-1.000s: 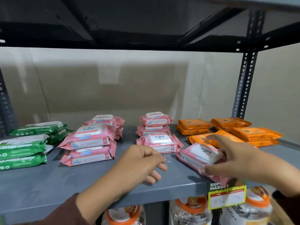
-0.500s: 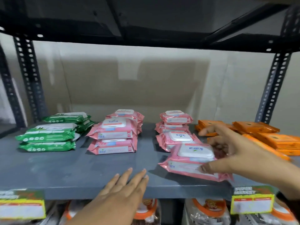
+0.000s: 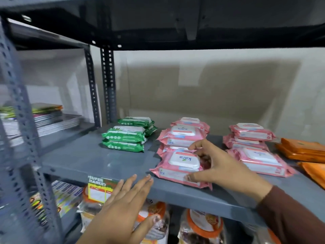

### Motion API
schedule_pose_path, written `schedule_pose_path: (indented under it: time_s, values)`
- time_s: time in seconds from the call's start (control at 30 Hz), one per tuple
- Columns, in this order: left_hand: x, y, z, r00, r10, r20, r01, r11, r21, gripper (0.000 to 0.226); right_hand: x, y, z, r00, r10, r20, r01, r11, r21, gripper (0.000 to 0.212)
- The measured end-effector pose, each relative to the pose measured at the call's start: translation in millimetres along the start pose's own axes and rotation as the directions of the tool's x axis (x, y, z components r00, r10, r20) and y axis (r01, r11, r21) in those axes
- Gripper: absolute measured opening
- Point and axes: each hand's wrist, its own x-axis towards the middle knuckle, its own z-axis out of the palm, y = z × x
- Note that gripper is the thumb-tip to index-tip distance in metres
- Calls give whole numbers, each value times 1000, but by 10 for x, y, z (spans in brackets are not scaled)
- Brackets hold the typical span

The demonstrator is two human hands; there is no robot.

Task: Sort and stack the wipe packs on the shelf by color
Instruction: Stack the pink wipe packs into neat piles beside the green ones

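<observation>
Grey steel makes up the shelf, and at its far left a neighbouring bay holds a stack of booklets. Next come the green packs, stacked in two small piles near the back. Below the front edge a supermarket price tag hangs, and the left hand lies there with fingers spread flat and empty, fingertips touching the shelf lip.

To its right, the right hand clamps the held pink pack, thumb on the near edge and fingers over the far side. This pack sits at the shelf front, just in front of the left pink stack. A second pink stack and another loose pink pack lie further right, then the orange packs at the edge of view.

The risk, as I judge it, is the soft wrapper: gripped by one hand at one end, the pack may sag or slip off the front lip. Sliding it carelessly could also nudge the stack behind and topple its top pack.
</observation>
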Motion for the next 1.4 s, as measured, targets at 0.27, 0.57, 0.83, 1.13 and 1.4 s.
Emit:
schedule_pose_path:
  time_s: [0.27, 0.57, 0.83, 1.13, 1.4]
  values:
    - [274, 492, 21, 970, 94, -223, -163, 936, -312, 65, -273, 219, -319, 979, -11, -202, 44, 986, 159, 41]
    - [826, 1831, -59, 919, 390, 64, -369, 905, -211, 74, -694, 954, -1213, 878, 197, -437, -151, 979, 138, 28]
    - [928, 1959, -115, 878, 467, -110, -479, 866, -143, 61, -404, 968, -1490, 962, 268, -45, -271, 944, -189, 58]
    - [1366, 2032, -335, 996, 88, -22, -88, 868, -489, 46, -681, 799, -1476, 951, 296, -89, -308, 933, -186, 63]
    - [1893, 2125, -527, 981, 62, 185, -29, 984, -177, 48, -942, 711, -1367, 955, 268, -128, -255, 961, 109, 27]
